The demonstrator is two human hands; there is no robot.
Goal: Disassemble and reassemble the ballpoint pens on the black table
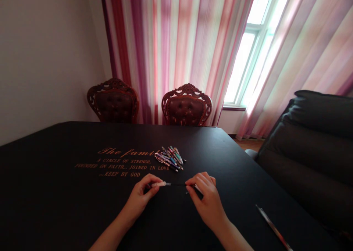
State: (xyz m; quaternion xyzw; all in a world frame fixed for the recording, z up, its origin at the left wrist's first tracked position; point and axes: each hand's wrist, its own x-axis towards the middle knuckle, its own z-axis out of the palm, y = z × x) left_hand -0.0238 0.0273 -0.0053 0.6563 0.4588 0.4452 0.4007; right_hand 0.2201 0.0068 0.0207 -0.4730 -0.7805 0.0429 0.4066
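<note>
My left hand [142, 191] pinches a pale pen barrel [160, 184] between thumb and fingers, its clear tip pointing right. A thin dark pen refill [177, 184] stretches from that tip to my right hand [206, 196], whose thumb and forefinger are closed on its other end. Under the right fingers a small white piece [198, 188] shows, mostly hidden, so I cannot tell its kind. Both hands are low over the black table [49, 203]. Just beyond them lies a heap of colourful pens [171, 158].
On the right part of the table lies a slim, long item [273, 227], possibly a pen in a clear sleeve. Two carved chairs [113, 105] stand at the far edge, before striped curtains [176, 41]. A dark padded armchair [311, 159] is at the right.
</note>
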